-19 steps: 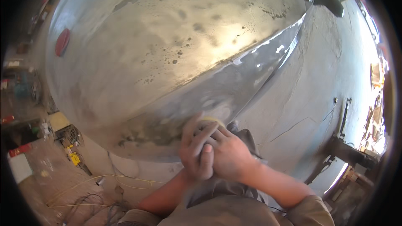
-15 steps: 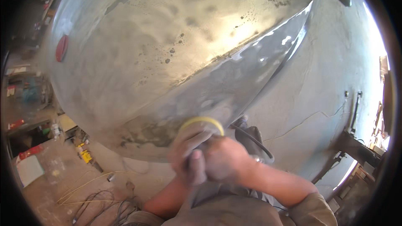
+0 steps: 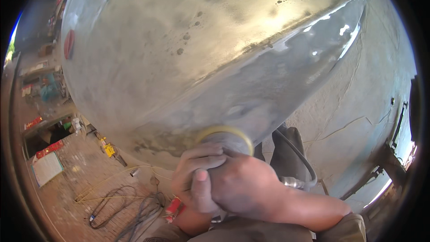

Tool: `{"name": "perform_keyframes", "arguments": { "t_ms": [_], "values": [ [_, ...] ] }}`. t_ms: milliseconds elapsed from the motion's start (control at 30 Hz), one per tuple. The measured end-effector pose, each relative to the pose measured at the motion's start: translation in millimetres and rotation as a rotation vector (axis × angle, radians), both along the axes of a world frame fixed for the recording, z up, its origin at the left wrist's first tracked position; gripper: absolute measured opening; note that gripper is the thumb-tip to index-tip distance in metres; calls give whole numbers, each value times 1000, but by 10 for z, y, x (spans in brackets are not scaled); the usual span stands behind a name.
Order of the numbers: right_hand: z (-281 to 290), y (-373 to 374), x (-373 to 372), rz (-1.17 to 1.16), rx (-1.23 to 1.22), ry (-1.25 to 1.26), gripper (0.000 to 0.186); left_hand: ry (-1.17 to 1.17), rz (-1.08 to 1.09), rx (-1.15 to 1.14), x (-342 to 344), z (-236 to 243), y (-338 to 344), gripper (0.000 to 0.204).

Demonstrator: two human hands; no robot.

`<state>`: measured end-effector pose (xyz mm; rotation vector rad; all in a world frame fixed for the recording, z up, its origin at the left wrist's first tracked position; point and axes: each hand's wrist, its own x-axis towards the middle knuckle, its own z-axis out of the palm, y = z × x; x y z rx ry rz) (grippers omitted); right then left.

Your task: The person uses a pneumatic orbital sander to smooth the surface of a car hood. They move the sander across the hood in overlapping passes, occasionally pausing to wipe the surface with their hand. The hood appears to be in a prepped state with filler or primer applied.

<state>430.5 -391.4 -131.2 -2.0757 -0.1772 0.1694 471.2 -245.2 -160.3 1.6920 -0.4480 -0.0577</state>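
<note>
Both of my hands are on a round power sander (image 3: 230, 140) with a yellow-edged disc, whose body is mostly hidden under them. The disc rests against the lower edge of a large, curved grey metal vehicle panel (image 3: 215, 89). My right hand (image 3: 246, 181) wraps round the sander from the right. From the left, my left hand (image 3: 190, 163) closes over it, fingers bent across the top and thumb against my right hand. A dark hose (image 3: 304, 159) with a metal fitting (image 3: 291, 182) comes from beside my right wrist.
A red oval object (image 3: 69, 44) lies on the panel's left side. Coiled dark cables (image 3: 148, 206) and a yellow cord cross the floor at lower left, near a yellow tool (image 3: 108, 148) and a pale board (image 3: 47, 169). A trouser leg (image 3: 289, 150) shows below the panel.
My view has shifted, bringing more floor at lower left into sight. The sander has moved slightly left along the panel, with both hands still on it.
</note>
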Motion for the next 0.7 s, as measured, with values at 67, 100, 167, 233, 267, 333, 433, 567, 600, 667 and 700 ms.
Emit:
{"name": "perform_keyframes", "arguments": {
  "t_ms": [67,100,167,233,267,333,433,567,600,667,700],
  "values": [
    [-7,138,29,65,-55,-84,15,-39,52,-33,-19,-56,154,44],
    [-31,250,49,47,-66,-131,14,-64,73,-42,-20,-96,248,44],
    [-36,420,64,-9,-3,-78,18,-67,87,-57,3,-94,365,43],
    [-24,439,8,-109,124,134,32,15,48,-82,-7,-64,265,42],
    [-34,380,-1,-108,90,106,34,78,39,-86,14,-17,190,40],
    [-16,80,10,-108,26,52,37,35,-23,-17,105,112,-64,36],
    [2,-40,46,-154,17,-35,35,-101,-49,-116,118,-36,-190,34],
    [31,298,86,-91,14,33,18,-275,123,-203,51,-300,56,36],
    [49,347,117,-37,-19,6,17,-239,159,-185,-7,-298,254,37],
    [40,376,133,-11,17,51,15,-204,135,-158,25,-204,209,36],
    [32,317,103,-47,89,119,14,-190,120,-142,51,-162,167,36]
  ]
}}
